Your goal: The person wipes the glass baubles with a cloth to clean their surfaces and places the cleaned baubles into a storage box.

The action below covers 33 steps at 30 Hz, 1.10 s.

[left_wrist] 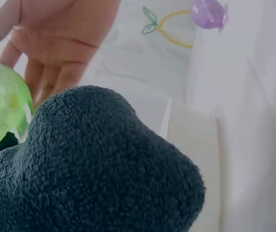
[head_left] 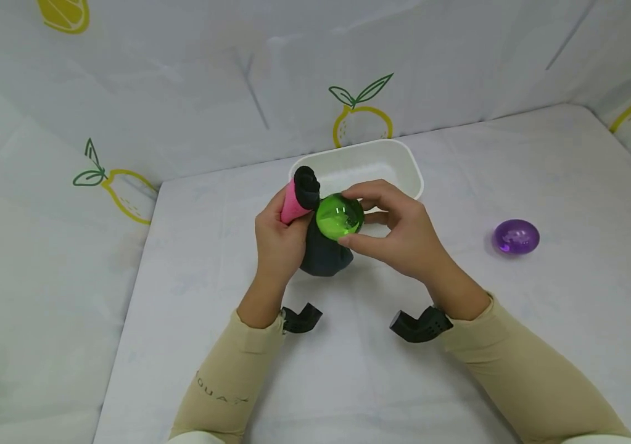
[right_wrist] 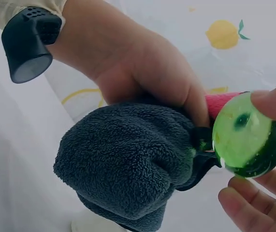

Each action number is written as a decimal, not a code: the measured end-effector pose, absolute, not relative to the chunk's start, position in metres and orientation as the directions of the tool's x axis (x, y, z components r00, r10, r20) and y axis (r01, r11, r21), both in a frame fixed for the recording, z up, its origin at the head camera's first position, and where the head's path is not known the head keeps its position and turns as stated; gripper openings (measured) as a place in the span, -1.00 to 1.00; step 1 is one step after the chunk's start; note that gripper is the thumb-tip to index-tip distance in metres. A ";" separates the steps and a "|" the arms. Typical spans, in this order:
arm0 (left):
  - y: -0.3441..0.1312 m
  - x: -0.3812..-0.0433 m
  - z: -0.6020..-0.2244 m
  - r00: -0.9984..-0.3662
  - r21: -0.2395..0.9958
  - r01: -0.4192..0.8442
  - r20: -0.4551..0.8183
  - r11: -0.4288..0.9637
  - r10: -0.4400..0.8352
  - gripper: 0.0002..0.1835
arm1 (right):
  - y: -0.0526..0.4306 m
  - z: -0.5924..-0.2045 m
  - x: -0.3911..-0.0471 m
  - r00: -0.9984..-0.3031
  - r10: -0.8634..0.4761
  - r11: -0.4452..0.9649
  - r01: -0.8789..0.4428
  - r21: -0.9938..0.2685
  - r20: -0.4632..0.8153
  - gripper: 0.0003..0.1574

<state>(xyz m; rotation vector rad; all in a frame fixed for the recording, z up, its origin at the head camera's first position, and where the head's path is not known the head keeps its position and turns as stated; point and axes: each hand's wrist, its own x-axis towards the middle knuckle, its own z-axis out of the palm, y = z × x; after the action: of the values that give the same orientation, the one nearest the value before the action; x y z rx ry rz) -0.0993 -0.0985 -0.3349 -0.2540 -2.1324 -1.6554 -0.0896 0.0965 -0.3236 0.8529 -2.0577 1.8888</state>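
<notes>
Nearest the body, two tan sleeves [head_left: 226, 370] come up over the white counter [head_left: 587, 320], their lower ends cut off by the frame; faint writing on the left one is hard to make out. Beside each wrist sits a black bent fitting [head_left: 422, 325]. Beyond them, the left hand [head_left: 279, 243] is curled round a pink tube [head_left: 293, 205] with a black bunched end, while a dark, fuzzy cloth [head_left: 326, 260] bulges out below. Whether tube and cloth are one piece I cannot tell, and most of that hand's fingers are hidden. The right hand [head_left: 401, 231] pinches a clear green ball [head_left: 340, 217] between thumb and fingers, in front of the cloth in the head view; whether the two touch is unclear. The left wrist view cuts off part of the ball, and its lower half is mostly filled by cloth.

Out to the right, across a wide stretch of counter, rests a purple ball [head_left: 517, 237]. More bare surface runs from the left hand to the counter's left edge. Just past the hands, a white tub [head_left: 414, 174] stands close to the back edge, its near side partly covered. Farthest off hangs a lemon-printed sheet [head_left: 198, 123].
</notes>
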 end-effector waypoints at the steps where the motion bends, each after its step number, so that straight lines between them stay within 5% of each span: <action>1: -0.098 -0.099 -0.335 -0.892 0.876 0.403 0.442 0.266 -0.101 -0.69 | 0.095 -0.324 -0.089 -0.811 -0.266 0.024 -0.545 -0.838 0.520 -0.28; 9: -0.098 -0.097 -0.332 -0.922 0.901 0.371 0.386 0.225 -0.026 -0.58 | 0.094 -0.328 -0.090 -0.829 -0.242 0.113 -0.541 -0.834 0.505 -0.28; 19: -0.098 -0.096 -0.329 -0.952 0.945 0.277 0.294 0.173 -0.084 -0.53 | 0.091 -0.331 -0.092 -0.827 -0.249 0.167 -0.550 -0.818 0.505 -0.30; 28: -0.095 -0.097 -0.330 -0.966 0.961 0.243 0.228 -0.131 -0.118 -0.77 | 0.095 -0.331 -0.095 -0.849 -0.210 0.188 -0.522 -0.832 0.485 -0.30; 33: -0.094 -0.100 -0.334 -0.935 0.942 0.323 0.303 -0.090 -0.185 -0.81 | 0.097 -0.328 -0.094 -0.855 -0.179 0.168 -0.514 -0.841 0.486 -0.29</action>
<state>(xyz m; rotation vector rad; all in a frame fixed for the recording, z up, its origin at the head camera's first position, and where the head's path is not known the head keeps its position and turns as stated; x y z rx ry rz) -0.0999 -0.0938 -0.3344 -0.1509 -1.8507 -2.0888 -0.0940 0.0967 -0.3283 0.6657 -2.1724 1.7414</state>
